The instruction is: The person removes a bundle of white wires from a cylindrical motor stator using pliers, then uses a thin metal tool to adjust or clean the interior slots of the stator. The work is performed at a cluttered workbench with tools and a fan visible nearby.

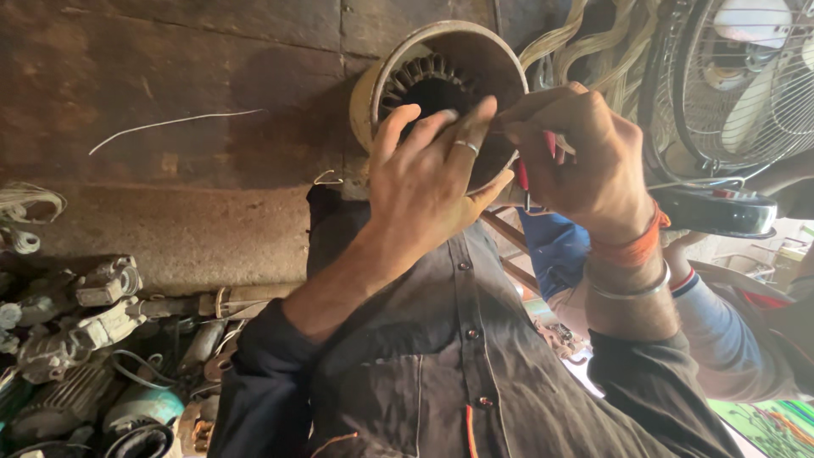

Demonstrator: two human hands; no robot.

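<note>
A round metal motor stator housing (496, 53) with slotted teeth inside lies open toward me above my dark shirt. My left hand (428, 182), with a ring on one finger, spreads over the housing's opening, fingertips on its inner edge. My right hand (585, 157), wearing an orange thread band and a metal bangle, is closed on a thin red-handled tool (522, 178) at the housing's right rim. What the tool's tip touches is hidden by my fingers.
Pale winding wires (585, 30) hang behind the housing. A caged fan (746, 85) on a dark base (721, 212) stands at right. Another person's arm in a blue and light sleeve (721, 326) reaches in below it. Old motor parts (85, 331) pile at lower left; a white wire (170, 124) lies on the floor.
</note>
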